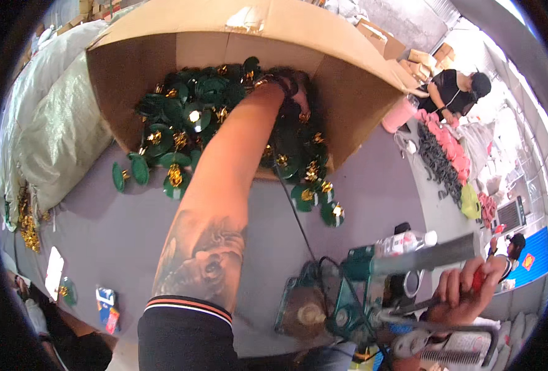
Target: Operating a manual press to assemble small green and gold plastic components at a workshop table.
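Note:
My left hand (298,99) reaches deep into a cardboard box (131,68) that lies tipped on its side. The hand is sunk among several green discs with gold pieces (193,114), so its fingers are mostly hidden. More of these discs (314,195) have spilled onto the grey table (113,229) in front of the box. My right hand (462,290) is closed around the red-gripped lever (479,278) of a green hand press (342,297) at the lower right. A black cable (295,213) runs from the press toward the box.
A grey woven sack (51,117) leans at the left, with loose gold pieces (26,226) beside it. A plastic bottle (403,242) lies behind the press. A small blue and red packet (107,307) sits near the front. Another person (459,89) works at pink items (450,145) far right.

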The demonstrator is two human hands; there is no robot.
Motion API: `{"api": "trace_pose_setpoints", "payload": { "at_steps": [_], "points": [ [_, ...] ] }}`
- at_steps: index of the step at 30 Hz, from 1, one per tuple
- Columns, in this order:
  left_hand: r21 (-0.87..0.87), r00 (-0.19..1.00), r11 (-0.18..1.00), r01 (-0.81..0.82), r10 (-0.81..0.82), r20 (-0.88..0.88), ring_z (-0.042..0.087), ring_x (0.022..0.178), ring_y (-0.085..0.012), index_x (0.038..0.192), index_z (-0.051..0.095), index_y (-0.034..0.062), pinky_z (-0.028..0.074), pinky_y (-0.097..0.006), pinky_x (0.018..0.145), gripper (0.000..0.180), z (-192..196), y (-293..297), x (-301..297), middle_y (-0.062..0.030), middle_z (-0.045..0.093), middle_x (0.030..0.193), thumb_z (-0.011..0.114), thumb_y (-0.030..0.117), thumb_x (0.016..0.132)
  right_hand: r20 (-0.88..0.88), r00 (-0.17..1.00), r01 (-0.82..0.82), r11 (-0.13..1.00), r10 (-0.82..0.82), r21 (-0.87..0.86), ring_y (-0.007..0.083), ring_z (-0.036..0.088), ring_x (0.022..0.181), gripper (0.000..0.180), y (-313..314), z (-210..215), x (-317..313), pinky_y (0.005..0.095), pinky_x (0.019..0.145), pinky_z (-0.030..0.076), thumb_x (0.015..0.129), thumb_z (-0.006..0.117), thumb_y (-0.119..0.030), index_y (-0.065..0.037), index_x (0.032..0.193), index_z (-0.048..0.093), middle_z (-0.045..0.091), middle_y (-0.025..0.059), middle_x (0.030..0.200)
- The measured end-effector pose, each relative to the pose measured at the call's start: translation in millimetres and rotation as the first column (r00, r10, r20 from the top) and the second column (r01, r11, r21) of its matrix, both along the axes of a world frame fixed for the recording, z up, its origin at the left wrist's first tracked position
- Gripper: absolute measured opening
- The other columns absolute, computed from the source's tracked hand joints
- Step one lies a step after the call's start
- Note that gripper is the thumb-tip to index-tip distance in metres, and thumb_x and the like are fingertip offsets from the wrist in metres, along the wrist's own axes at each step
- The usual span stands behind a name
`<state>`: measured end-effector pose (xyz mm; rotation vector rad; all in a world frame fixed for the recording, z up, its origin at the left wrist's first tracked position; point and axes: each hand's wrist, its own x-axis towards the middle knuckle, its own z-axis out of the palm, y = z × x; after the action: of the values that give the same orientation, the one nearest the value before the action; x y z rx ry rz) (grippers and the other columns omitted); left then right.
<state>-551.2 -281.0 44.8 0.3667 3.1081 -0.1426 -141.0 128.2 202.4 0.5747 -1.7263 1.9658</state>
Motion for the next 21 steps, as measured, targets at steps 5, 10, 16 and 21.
{"api": "trace_pose_setpoints", "payload": {
  "at_steps": [5,10,16,21],
  "points": [
    [0.162,0.984,0.985,-0.055,0.026,0.175,0.063,0.124,-0.0367,0.126,0.075,0.0136,0.048,-0.049,0.106,0.079,30.9,46.4,91.6,-0.0233,0.068,0.132,0.071,0.072,0.073,0.007,0.99,-0.142,0.988,0.143,-0.067,0.006,0.022,0.04,0.025,16.8,-0.2,-7.0,0.0241,0.036,0.025,0.107,0.054,-0.037,-0.014,0.109,0.046,0.036,0.0005,0.069],
    [0.154,0.968,0.988,-0.014,-0.026,0.25,0.07,0.107,-0.0376,0.111,0.08,0.0118,0.055,-0.046,0.094,0.064,17.3,65.7,167.1,-0.0209,0.075,0.114,0.073,0.063,0.073,0.135,0.974,-0.158,0.973,0.182,-0.171,0.0073,0.028,0.044,0.023,18.8,4.8,-2.6,0.024,0.041,0.026,0.108,0.053,-0.035,-0.013,0.113,0.047,0.035,0.0008,0.07],
    [0.372,0.989,0.924,-0.093,0.044,0.139,0.067,0.11,-0.0382,0.11,0.082,0.0178,0.054,-0.045,0.097,0.049,-7.2,82.1,282.4,-0.0163,0.069,0.12,0.076,0.05,0.074,0.042,0.999,0.003,0.999,-0.001,-0.037,0.003,0.03,0.052,0.018,11.6,13.0,2.4,0.021,0.045,0.027,0.108,0.054,-0.028,-0.01,0.107,0.055,0.042,-0.0031,0.074],
    [0.493,0.973,0.868,-0.054,0.157,-0.171,0.047,0.136,-0.042,0.124,0.075,0.0216,0.045,-0.048,0.112,0.047,-38.5,119.3,382.6,-0.0152,0.04,0.155,0.08,0.038,0.08,0.063,0.969,-0.236,0.97,0.239,-0.055,0.0028,0.033,0.051,0.018,25.8,6.0,1.4,0.0217,0.046,0.027,0.108,0.055,-0.029,-0.011,0.108,0.057,0.042,-0.0052,0.074]
  ]
}}
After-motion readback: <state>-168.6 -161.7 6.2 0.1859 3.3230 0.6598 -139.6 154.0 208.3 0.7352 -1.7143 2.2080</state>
